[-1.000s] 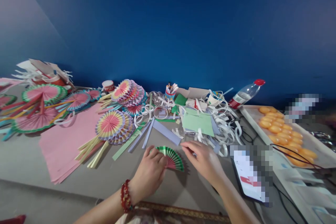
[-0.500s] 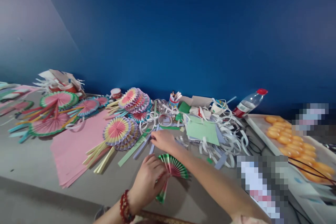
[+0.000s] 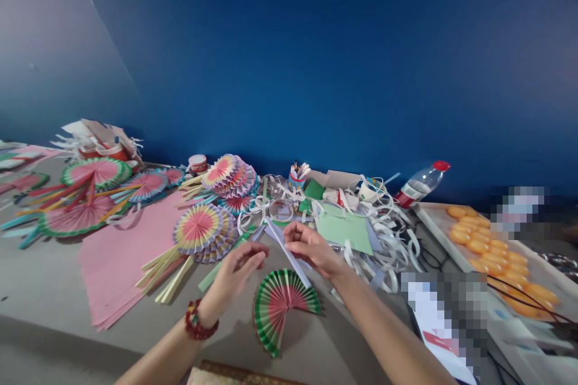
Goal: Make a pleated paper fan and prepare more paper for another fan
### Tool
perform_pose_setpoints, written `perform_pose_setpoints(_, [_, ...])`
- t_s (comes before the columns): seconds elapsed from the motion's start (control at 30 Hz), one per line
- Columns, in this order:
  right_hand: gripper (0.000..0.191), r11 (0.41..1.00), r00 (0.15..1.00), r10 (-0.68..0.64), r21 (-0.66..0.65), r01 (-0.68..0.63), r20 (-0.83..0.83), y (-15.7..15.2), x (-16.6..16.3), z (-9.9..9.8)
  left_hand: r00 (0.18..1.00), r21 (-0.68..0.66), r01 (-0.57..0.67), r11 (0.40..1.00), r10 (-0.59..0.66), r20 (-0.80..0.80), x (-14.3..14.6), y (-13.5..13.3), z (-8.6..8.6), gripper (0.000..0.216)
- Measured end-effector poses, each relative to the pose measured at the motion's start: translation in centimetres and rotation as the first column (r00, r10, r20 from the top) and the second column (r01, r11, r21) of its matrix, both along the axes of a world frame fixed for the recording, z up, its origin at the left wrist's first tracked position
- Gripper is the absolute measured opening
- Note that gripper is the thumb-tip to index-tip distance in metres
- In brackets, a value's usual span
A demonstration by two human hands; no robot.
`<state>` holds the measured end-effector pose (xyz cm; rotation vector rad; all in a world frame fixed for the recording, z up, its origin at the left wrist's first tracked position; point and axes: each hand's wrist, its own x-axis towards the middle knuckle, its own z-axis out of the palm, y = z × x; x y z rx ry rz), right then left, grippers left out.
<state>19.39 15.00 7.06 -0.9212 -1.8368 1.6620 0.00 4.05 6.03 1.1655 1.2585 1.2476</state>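
My right hand pinches a pale lavender paper strip between thumb and fingers. The strip slants down toward a green-and-pink pleated paper fan, which lies partly spread on the table below both hands. To the left, my left hand, with a red beaded bracelet on its wrist, hovers with loosely bent fingers apart and nothing in them. A pale green paper strip lies beside it. Round pleated fans with yellow and pink centres rest further left, with pale yellow strips as handles.
Pink paper sheets lie at left, near more finished fans. White paper scraps and green sheets are heaped at right. Behind stand a pen cup and a tilted bottle. A tray holds orange pieces.
My left hand has let go of the green-and-pink fan and lifted left; the fan now lies more widely spread. My right hand has drawn back toward the right with a lavender strip.
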Motion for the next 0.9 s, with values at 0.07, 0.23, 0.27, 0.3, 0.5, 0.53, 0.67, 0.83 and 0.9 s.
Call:
perform_pose_setpoints(0.07, [0.035, 0.999, 0.996, 0.012, -0.047, -0.017, -0.09, -1.8, 1.1, 0.9, 0.963, -0.064, 0.056, 0.996, -0.037, 0.265, 0.8, 0.7, 0.8, 0.039])
perform_pose_setpoints(0.23, [0.035, 0.96, 0.928, -0.027, -0.27, -0.08, -0.372, -5.1, 2.5, 1.2, 0.832, -0.084, 0.183, 0.98, -0.108, 0.544, 3.3, 1.3, 1.9, 0.028])
perform_pose_setpoints(0.27, [0.034, 0.957, 0.924, -0.043, -0.281, -0.072, -0.38, -5.4, 2.7, 1.2, 0.823, -0.08, 0.187, 0.979, -0.111, 0.558, 3.7, 1.2, 1.9, 0.027])
perform_pose_setpoints(0.3, [0.033, 0.958, 0.924, -0.058, -0.282, -0.055, -0.379, -5.7, 2.8, 1.1, 0.82, -0.073, 0.185, 0.98, -0.113, 0.561, 4.0, 1.1, 1.9, 0.027])
perform_pose_setpoints(0.5, [0.035, 0.98, 0.953, -0.131, -0.18, 0.084, -0.272, -7.0, 2.8, 1.2, 0.875, -0.016, 0.127, 0.992, -0.105, 0.473, 5.5, 0.5, 2.1, 0.026])
perform_pose_setpoints(0.53, [0.037, 0.982, 0.958, -0.139, -0.162, 0.1, -0.251, -7.2, 2.7, 1.2, 0.883, -0.011, 0.115, 0.993, -0.097, 0.46, 5.6, 0.4, 2.1, 0.026])
perform_pose_setpoints(0.67, [0.04, 0.983, 0.966, -0.17, -0.094, 0.155, -0.192, -7.4, 2.6, 0.8, 0.913, -0.002, 0.1, 0.995, -0.091, 0.398, 5.8, 0.1, 2.1, 0.026])
perform_pose_setpoints(0.83, [0.041, 0.98, 0.959, -0.176, -0.132, 0.149, -0.224, -7.5, 2.9, 0.6, 0.937, 0.032, 0.104, 0.994, -0.108, 0.333, 5.4, 0.0, 1.8, 0.027])
perform_pose_setpoints(0.9, [0.041, 0.977, 0.954, -0.191, -0.14, 0.162, -0.23, -7.7, 3.0, 0.6, 0.952, 0.067, 0.093, 0.993, -0.108, 0.287, 5.3, 0.1, 2.0, 0.03])
